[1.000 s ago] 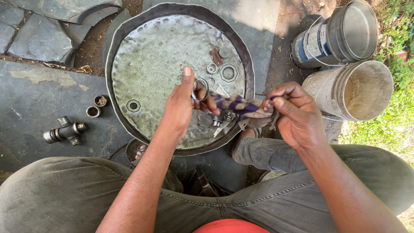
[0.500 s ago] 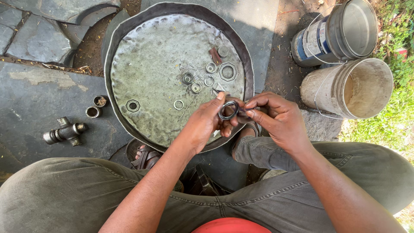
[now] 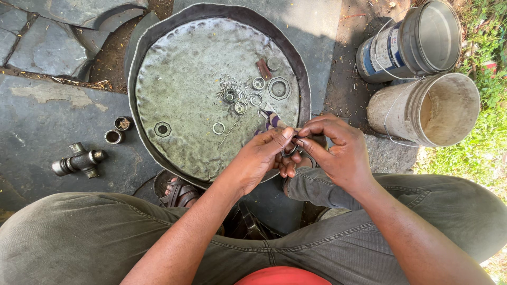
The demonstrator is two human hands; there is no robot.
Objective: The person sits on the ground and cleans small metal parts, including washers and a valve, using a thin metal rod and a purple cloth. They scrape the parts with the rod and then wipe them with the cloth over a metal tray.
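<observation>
My left hand (image 3: 261, 158) and my right hand (image 3: 335, 153) meet over the near rim of a big round hammered metal pan (image 3: 158, 31). Both pinch a small dark metal ring (image 3: 289, 151) between their fingertips. Just beyond my left thumb, pliers with purple handles (image 3: 271, 120) lie in the pan. Loose rings (image 3: 218, 128), a hexagonal piece (image 3: 278, 88), round caps (image 3: 230, 96) and a scatter of thin needle rollers (image 3: 232, 82) lie on the pan's floor. I sit with my knees apart and the pan in front of me.
A steel cross-shaped joint (image 3: 79, 161) and two small cups (image 3: 118, 130) lie on the stone slab at left. Two buckets, one painted (image 3: 417, 39) and one pale (image 3: 433, 108), lie on their sides at right, beside grass (image 3: 486, 137). A sandalled foot (image 3: 177, 192) rests under the pan's edge.
My hands have drawn back from over the pan toward my body. The purple-handled pliers left my hands and now lie in the pan. Both hands have closed on the small ring.
</observation>
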